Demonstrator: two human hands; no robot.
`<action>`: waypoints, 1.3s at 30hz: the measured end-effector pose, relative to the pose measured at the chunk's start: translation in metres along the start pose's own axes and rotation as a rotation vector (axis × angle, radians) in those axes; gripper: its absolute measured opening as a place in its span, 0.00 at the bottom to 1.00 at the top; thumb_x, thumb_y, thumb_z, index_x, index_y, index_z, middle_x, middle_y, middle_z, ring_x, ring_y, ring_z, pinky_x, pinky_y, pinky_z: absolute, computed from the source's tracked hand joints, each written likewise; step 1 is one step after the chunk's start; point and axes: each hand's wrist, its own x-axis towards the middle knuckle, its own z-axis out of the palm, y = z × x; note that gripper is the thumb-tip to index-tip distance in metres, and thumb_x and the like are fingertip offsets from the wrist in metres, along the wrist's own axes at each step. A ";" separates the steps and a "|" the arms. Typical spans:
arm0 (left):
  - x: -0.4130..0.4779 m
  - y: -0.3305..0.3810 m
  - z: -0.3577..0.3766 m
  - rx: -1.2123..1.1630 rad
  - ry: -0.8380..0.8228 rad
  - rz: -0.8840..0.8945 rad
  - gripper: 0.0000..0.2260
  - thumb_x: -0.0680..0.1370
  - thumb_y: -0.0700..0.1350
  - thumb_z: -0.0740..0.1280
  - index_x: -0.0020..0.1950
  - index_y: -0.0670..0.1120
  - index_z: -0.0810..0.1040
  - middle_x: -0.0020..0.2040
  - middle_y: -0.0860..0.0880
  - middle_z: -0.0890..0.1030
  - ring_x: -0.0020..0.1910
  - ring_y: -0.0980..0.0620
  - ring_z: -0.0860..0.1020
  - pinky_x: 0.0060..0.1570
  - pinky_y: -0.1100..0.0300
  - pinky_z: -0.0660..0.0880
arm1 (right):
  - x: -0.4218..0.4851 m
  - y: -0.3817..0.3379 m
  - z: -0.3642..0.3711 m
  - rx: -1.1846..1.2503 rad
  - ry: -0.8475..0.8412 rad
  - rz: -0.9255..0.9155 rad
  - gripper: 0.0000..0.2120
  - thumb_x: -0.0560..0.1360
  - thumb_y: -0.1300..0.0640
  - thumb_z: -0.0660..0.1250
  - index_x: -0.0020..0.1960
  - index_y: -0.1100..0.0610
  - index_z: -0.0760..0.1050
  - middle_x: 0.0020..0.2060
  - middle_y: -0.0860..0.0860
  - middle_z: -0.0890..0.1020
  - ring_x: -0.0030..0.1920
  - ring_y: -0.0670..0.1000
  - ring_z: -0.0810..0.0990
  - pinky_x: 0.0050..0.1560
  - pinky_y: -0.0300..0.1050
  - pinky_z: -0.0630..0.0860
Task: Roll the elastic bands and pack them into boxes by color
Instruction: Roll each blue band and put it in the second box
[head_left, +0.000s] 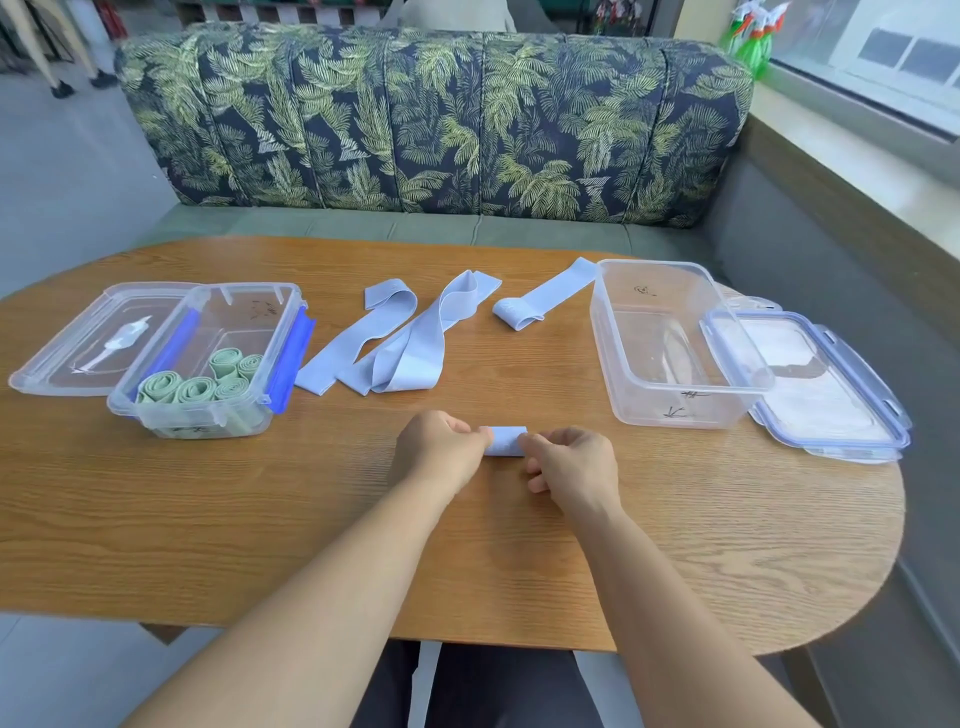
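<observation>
A rolled light-blue elastic band (503, 441) lies on the wooden table (260, 499) between my hands. My left hand (439, 441) pinches its left end and my right hand (569, 465) pinches its right end. Behind it, loose light-blue bands (395, 348) lie tangled, and one more blue band (540, 301), partly rolled, stretches toward the right box. The clear box on the left (208, 358) holds several green rolls (197, 387). The clear box on the right (670, 343) holds nothing.
One clear lid (88, 338) lies left of the green box, another lid (821, 384) with blue clips right of the right box. A leaf-patterned sofa (431, 119) stands behind the table; a window sill runs along the right.
</observation>
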 end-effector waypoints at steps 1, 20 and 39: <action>0.001 0.000 0.000 0.003 -0.003 0.009 0.10 0.72 0.55 0.71 0.48 0.51 0.79 0.42 0.52 0.83 0.40 0.52 0.81 0.42 0.59 0.78 | 0.001 -0.001 0.001 -0.010 0.001 -0.003 0.09 0.70 0.48 0.69 0.47 0.51 0.79 0.27 0.45 0.83 0.29 0.45 0.82 0.50 0.51 0.81; 0.029 0.017 -0.016 0.359 -0.449 0.320 0.02 0.77 0.54 0.68 0.48 0.58 0.78 0.52 0.53 0.78 0.53 0.53 0.77 0.60 0.51 0.74 | 0.007 -0.010 -0.001 -0.041 -0.021 0.000 0.11 0.70 0.45 0.70 0.46 0.50 0.77 0.27 0.45 0.83 0.32 0.47 0.84 0.53 0.54 0.80; -0.031 0.017 -0.023 -0.151 -0.541 0.503 0.08 0.77 0.40 0.69 0.55 0.48 0.81 0.51 0.49 0.84 0.49 0.57 0.80 0.53 0.66 0.76 | -0.034 -0.008 -0.047 0.262 -0.192 -0.246 0.06 0.78 0.63 0.68 0.53 0.62 0.81 0.38 0.54 0.83 0.33 0.49 0.80 0.33 0.36 0.75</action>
